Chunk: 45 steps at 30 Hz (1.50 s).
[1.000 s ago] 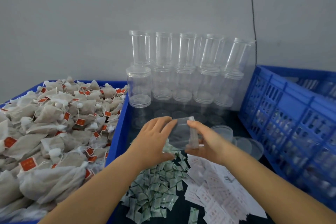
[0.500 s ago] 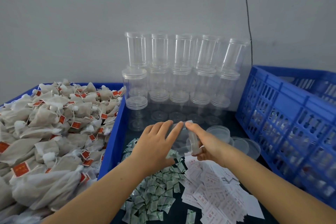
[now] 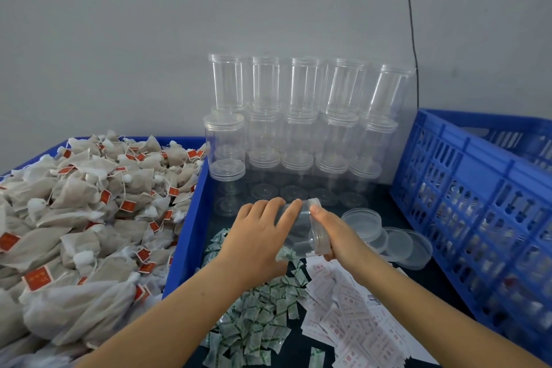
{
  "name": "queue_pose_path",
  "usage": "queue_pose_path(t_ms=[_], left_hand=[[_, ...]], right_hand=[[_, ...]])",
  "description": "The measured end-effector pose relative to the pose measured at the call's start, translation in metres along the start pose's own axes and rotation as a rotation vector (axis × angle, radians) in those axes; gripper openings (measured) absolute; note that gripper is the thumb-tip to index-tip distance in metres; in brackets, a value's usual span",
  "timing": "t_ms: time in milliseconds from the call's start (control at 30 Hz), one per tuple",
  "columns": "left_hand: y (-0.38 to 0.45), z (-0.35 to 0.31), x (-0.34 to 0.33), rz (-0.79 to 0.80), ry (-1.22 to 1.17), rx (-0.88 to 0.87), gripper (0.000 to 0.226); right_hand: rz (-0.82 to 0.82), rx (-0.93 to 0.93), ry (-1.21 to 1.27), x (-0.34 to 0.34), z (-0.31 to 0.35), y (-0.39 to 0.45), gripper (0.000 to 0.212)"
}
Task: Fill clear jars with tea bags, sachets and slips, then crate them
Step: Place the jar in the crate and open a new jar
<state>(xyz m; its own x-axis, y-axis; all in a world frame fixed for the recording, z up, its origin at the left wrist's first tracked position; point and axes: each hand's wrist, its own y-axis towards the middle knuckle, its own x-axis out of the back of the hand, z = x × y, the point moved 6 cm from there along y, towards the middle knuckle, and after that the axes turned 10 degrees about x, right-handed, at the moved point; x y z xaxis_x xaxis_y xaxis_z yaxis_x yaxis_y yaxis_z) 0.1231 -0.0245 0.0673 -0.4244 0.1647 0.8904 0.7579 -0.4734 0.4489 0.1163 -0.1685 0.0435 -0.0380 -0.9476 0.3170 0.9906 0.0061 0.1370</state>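
A clear jar (image 3: 301,225) is held on its side above the dark surface (image 3: 388,206), between both hands. The left hand (image 3: 257,236) is curled over the jar's body, and the jar's lid (image 3: 319,227) is gripped by the right hand (image 3: 337,236). Green sachets (image 3: 257,326) and white slips (image 3: 352,308) are spread below the hands. Tea bags (image 3: 89,212) are heaped in a blue bin (image 3: 191,224) at the left. Stacked empty jars (image 3: 298,116) are ranged against the wall, loose lids (image 3: 388,236) lie beside them, and a blue crate (image 3: 478,188) is seen at the right.

Tea bags (image 3: 89,218) left, crate (image 3: 478,203) right, stacked jars (image 3: 298,128) behind sachets (image 3: 257,317) (slips (image 3: 352,308) beside).
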Motion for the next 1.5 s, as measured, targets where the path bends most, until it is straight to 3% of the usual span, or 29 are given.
queue_pose_path(t_ms=[533,900,1200,1333,1500], left_hand=[[0.001,-0.005,-0.002,0.044,0.035,-0.020,0.098],[0.001,-0.005,-0.011,0.113,-0.043,-0.014,0.099],[0.000,-0.003,-0.014,0.149,-0.022,-0.003,0.102],[0.002,-0.003,-0.014,0.169,-0.043,0.002,0.101],[-0.001,0.001,-0.019,0.332,-0.232,0.054,0.112]], right_hand=[[-0.111,0.015,0.046,0.000,-0.018,-0.003,0.054],[-0.076,-0.094,0.086,-0.003,-0.029,-0.005,0.070],[-0.047,-0.084,0.080,-0.008,-0.037,-0.003,0.052],[-0.045,-0.062,0.049,-0.007,-0.034,-0.004,0.068],[0.013,0.118,-0.142,0.000,-0.024,-0.003,0.055]])
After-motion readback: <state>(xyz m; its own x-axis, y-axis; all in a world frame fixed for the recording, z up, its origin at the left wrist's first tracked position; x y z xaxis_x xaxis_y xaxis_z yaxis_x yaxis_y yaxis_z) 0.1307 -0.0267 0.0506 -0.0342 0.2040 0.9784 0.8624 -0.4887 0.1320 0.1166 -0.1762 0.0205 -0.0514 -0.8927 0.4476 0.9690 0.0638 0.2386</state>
